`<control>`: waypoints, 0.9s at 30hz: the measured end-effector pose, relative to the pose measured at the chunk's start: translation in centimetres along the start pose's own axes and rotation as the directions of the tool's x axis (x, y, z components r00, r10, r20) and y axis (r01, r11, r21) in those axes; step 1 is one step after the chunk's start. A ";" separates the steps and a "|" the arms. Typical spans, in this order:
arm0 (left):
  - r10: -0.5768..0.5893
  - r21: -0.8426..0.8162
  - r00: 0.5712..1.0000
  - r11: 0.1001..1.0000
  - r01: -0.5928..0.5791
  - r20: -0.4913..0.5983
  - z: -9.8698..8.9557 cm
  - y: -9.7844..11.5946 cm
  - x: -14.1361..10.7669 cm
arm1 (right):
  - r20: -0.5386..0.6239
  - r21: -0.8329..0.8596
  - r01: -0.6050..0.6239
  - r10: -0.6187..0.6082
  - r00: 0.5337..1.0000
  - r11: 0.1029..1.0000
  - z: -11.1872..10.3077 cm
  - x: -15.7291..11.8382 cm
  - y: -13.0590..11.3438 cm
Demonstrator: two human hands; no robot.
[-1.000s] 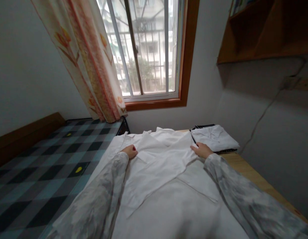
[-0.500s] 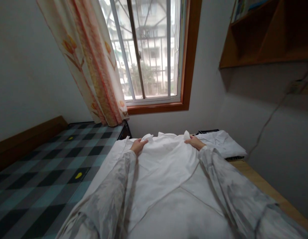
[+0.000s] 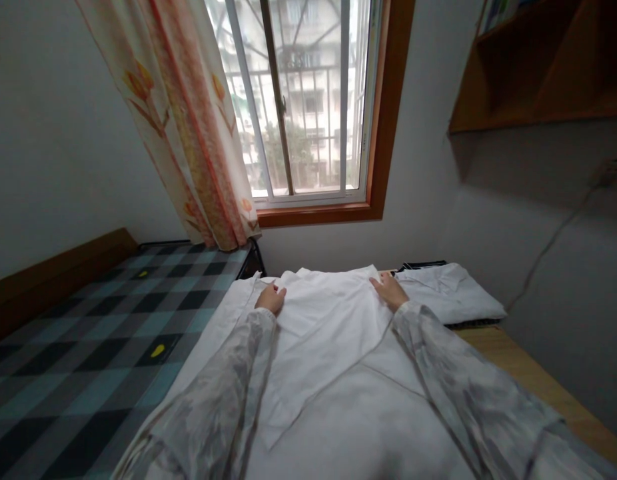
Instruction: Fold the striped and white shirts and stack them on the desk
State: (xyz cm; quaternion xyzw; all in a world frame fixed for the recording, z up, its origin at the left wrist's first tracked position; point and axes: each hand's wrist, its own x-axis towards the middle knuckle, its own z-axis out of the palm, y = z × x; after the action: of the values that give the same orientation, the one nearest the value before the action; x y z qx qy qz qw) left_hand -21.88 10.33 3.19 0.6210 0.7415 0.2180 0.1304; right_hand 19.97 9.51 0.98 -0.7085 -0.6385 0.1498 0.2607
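Note:
A white garment point(image 3: 328, 320) lies spread over a white-covered surface in front of me, its far edge near the wall. My left hand point(image 3: 271, 298) rests at the garment's far left side, thumb and fingers apart, with no cloth seen between them. At the far right corner, my right hand point(image 3: 389, 291) touches the cloth with its thumb and fingers apart. Both forearms are in grey patterned sleeves. Folded white clothing point(image 3: 451, 293) lies in a stack just right of my right hand.
A checked bed point(image 3: 113, 347) stands at the left, with a wooden headboard point(image 3: 58, 267). Behind are a flowered curtain point(image 3: 188, 133) and a window point(image 3: 313, 120). A wooden shelf point(image 3: 538, 73) hangs at the upper right, above a wooden tabletop point(image 3: 518, 360).
Both hands have loosened from the garment's far edge, and the bunched cloth they held now lies flatter. The left hand has moved slightly left and nearer. The view has shifted slightly.

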 end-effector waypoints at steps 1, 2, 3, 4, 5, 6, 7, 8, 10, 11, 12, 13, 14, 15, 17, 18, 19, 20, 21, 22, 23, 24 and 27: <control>-0.017 0.024 1.000 1.000 0.018 -0.006 -0.1 0.1 -0.3 | 0.018 -0.018 -0.016 0.016 1.000 1.000 -0.1 -0.3 0.0; -0.024 0.055 0.999 0.998 0.025 -0.023 -0.3 0.3 -0.6 | 0.038 -0.032 -0.035 0.036 0.999 0.999 -0.2 -0.6 0.1; -0.007 0.099 0.998 0.995 0.013 -0.056 -0.6 0.6 -1.0 | 0.057 -0.044 -0.053 0.055 0.997 0.998 -0.4 -1.0 0.2; 0.042 0.151 0.995 0.988 -0.027 -0.095 -0.8 1.2 -1.4 | 0.074 -0.056 -0.064 0.068 0.995 0.996 -0.7 -1.4 0.3; 0.116 0.202 0.985 0.975 -0.089 -0.126 -1.0 1.9 -1.9 | 0.086 -0.065 -0.072 0.078 0.993 0.995 -1.0 -1.8 0.4; 0.202 0.241 0.970 0.956 -0.165 -0.137 -1.1 2.7 -2.4 | 0.094 -0.071 -0.077 0.083 0.992 0.995 -1.2 -2.3 0.6; 0.277 0.254 0.953 0.937 -0.241 -0.120 -1.0 3.7 -3.1 | 0.097 -0.074 -0.078 0.085 0.992 0.994 -1.5 -2.9 0.8; 0.330 0.231 0.942 0.923 -0.307 -0.066 -0.7 4.7 -3.8 | 0.095 -0.075 -0.074 0.081 0.992 0.994 -1.7 -3.6 1.0; 0.350 0.138 0.932 0.923 -0.360 0.092 0.4 6.6 -5.3 | 0.078 -0.068 -0.042 0.047 0.996 0.997 -2.1 -5.1 1.6; 0.338 0.096 0.925 0.929 -0.357 0.171 1.1 7.5 -6.0 | 0.067 -0.067 -0.013 0.018 0.998 0.998 -2.2 -5.9 2.0; 0.321 0.061 0.916 0.937 -0.345 0.241 2.0 8.2 -6.7 | 0.057 -0.072 0.021 -0.017 0.998 0.997 -2.4 -6.7 2.3; 0.315 0.034 0.905 0.941 -0.338 0.286 2.8 8.8 -7.3 | 0.051 -0.085 0.058 -0.054 0.997 0.995 -2.5 -7.4 2.6; 0.320 0.013 0.897 0.940 -0.340 0.306 3.7 9.2 -7.7 | 0.046 -0.105 0.093 -0.088 0.995 0.990 -2.6 -8.1 2.9; 0.332 -0.002 0.889 0.937 -0.349 0.315 4.4 9.6 -8.0 | 0.041 -0.131 0.121 -0.117 0.992 0.984 -2.8 -8.6 3.1; 0.368 -0.021 0.876 0.924 -0.381 0.312 5.3 9.9 -8.2 | 0.021 -0.178 0.158 -0.157 0.987 0.971 -3.3 -9.4 3.4; 0.384 -0.028 0.869 0.918 -0.395 0.314 5.5 9.8 -8.1 | 0.005 -0.197 0.161 -0.163 0.987 0.967 -3.7 -9.7 3.5; 0.392 -0.034 0.863 0.915 -0.403 0.318 5.6 9.7 -8.0 | -0.014 -0.218 0.145 -0.151 0.988 0.965 -4.1 -9.9 3.6; 0.393 -0.037 0.863 0.915 -0.403 0.319 5.4 9.5 -7.9 | -0.031 -0.243 0.112 -0.123 0.992 0.963 -4.6 -10.0 3.7; 0.388 -0.038 0.866 0.917 -0.397 0.315 5.2 9.2 -7.8 | -0.045 -0.273 0.065 -0.080 0.996 0.960 -5.1 -10.1 3.8; 0.379 -0.035 0.872 0.921 -0.388 0.309 4.9 8.8 -7.8 | -0.056 -0.305 0.013 -0.031 0.998 0.952 -5.6 -10.3 3.9; 0.367 -0.028 0.879 0.926 -0.377 0.305 4.5 8.4 -7.8 | -0.066 -0.338 -0.037 0.016 0.998 0.941 -5.9 -10.4 4.1; 0.355 -0.019 0.884 0.930 -0.367 0.305 4.1 7.9 -8.0 | -0.074 -0.366 -0.076 0.053 0.996 0.927 -6.2 -10.6 4.2; 0.326 0.018 0.885 0.936 -0.352 0.331 3.3 6.9 -8.5 | -0.070 -0.416 -0.101 0.079 0.994 0.904 -6.4 -11.3 4.4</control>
State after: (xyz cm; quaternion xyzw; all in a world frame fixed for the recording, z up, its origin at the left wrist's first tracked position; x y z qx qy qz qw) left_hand -12.76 3.48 3.05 0.7728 0.5979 0.1039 0.1857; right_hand 25.51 -2.96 2.39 -0.7801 -0.6155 0.0030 0.1121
